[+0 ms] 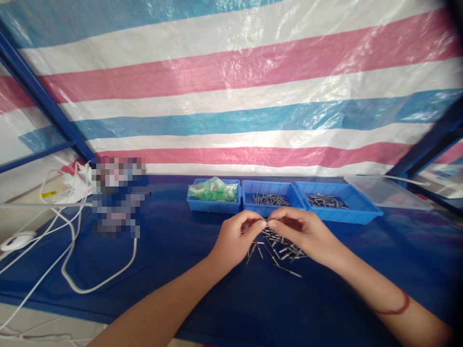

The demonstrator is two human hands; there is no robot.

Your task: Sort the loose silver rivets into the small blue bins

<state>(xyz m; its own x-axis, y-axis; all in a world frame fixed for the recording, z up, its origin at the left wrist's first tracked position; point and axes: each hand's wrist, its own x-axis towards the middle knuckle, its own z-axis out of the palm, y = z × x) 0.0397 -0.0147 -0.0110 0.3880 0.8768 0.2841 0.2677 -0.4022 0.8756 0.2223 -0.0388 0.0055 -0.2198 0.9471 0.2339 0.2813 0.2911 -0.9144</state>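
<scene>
Pinching one small pin [266,222] between left hand [235,241] and right hand [302,233], fingertips pressed together, we held it just above the loose pile [280,248] on the counter [181,270]; fine fingertip alignment seemed called for.

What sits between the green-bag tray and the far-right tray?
Head view: a third blue tray of loose metal pins stands between the green-bag tray and the right tray, side by side in one row.
</scene>
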